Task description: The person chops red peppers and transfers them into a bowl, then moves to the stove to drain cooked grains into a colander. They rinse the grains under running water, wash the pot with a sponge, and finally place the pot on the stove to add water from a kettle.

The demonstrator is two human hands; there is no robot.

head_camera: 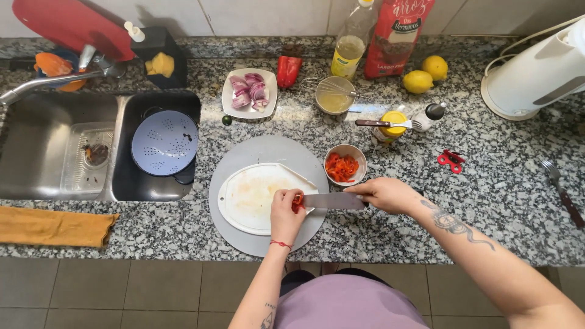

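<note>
At your far left, one folded mustard-yellow cloth point(53, 226) lies at the counter's front edge, below the steel sink point(36, 152) holding one pale blue colander point(164, 142). Your left hand point(286, 213) pinches one red pepper piece point(298, 203) on the white plastic cutting board point(253, 195), near its right edge. Your right hand point(387, 194) grips the broad steel knife point(332, 200), blade touching the pepper. One bowl of chopped red pepper point(345, 164) sits just behind. Open granite counter point(506, 201) lies right; two lemons point(426, 74) sit well back.

Speckled polished granite counter point(487, 183), matt plastic cutting board point(256, 195), steel sink point(36, 146)
</note>
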